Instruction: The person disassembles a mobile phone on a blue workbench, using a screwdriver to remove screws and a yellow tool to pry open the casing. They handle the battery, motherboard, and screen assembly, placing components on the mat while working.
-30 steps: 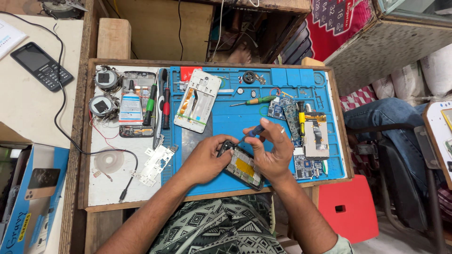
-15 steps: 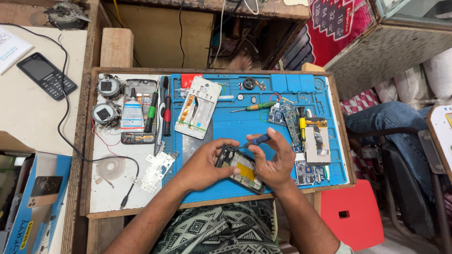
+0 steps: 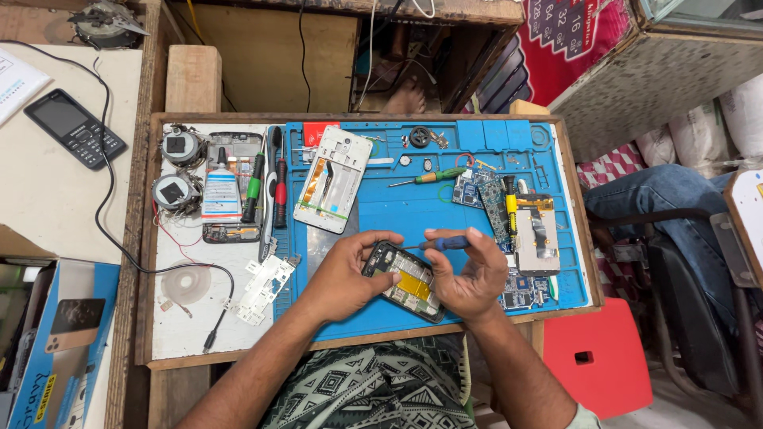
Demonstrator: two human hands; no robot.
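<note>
Gripping an opened phone (image 3: 404, 280) over the blue mat (image 3: 413, 210), the left hand (image 3: 347, 274) steadies it; the right hand (image 3: 467, 278) pinches a blue-handled screwdriver (image 3: 442, 243) against it.

A blue mat (image 3: 397, 214), a blue-handled screwdriver (image 3: 445, 243), a green-handled one (image 3: 433, 176), a red stool (image 3: 596, 357).

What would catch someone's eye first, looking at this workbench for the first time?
The two hands at the front middle: the left hand holds an opened phone and the right hand holds a blue screwdriver over it. Under them lies a bright blue mat, with circuit boards at its right side.
</note>
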